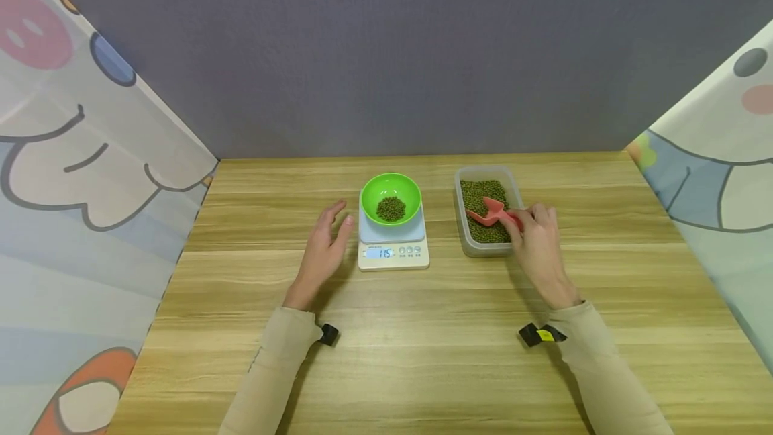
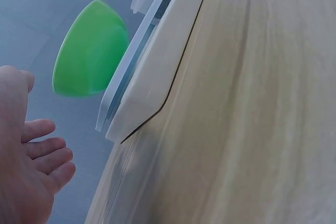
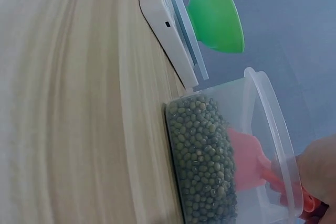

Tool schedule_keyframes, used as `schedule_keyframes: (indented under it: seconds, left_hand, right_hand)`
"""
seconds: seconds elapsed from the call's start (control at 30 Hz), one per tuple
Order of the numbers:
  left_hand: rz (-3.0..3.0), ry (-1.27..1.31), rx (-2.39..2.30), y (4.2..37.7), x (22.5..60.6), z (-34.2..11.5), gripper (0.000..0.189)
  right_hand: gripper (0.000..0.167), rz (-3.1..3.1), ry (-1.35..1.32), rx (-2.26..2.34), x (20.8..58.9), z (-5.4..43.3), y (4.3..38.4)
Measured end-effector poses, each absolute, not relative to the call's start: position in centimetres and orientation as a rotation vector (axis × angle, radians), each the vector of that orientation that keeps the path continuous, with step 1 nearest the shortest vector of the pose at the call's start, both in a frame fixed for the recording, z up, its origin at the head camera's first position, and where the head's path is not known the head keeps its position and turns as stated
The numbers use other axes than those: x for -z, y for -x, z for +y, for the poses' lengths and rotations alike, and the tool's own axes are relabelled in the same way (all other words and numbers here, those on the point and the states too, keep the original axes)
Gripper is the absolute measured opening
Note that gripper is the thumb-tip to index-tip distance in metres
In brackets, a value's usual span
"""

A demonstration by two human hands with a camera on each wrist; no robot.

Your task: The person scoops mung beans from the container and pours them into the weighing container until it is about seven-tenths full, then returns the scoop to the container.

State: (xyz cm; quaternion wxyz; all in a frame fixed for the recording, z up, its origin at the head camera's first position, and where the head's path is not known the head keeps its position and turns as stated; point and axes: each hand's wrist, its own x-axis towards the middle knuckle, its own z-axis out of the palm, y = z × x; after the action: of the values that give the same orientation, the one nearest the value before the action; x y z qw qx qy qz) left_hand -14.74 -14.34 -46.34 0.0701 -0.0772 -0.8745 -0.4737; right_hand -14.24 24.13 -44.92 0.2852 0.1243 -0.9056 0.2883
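A red scoop is gripped by its handle in my right hand. Its blade dips into the green mung beans inside a clear plastic tub. Left of the tub, a bright green bowl sits on a white kitchen scale, whose display reads 115, perhaps with a decimal point. A small heap of mung beans lies in the bottom of the bowl. Just left of the scale my left hand hovers with relaxed, spread fingers, holding nothing; the left wrist view shows them apart from the bowl.
The wooden table reaches back to a grey panel. Cartoon-printed curtains hang along both sides. Each sleeved wrist wears a small black camera.
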Motion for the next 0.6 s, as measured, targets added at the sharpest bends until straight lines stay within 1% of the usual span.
schedule_keyframes:
  seconds: [0.6]
  left_hand:
    - [-2.631,0.248,1.412,14.6,46.5,-14.4,0.053]
  right_hand:
    - [0.021,-2.354,-0.296,-0.787,45.0,24.6,13.2]
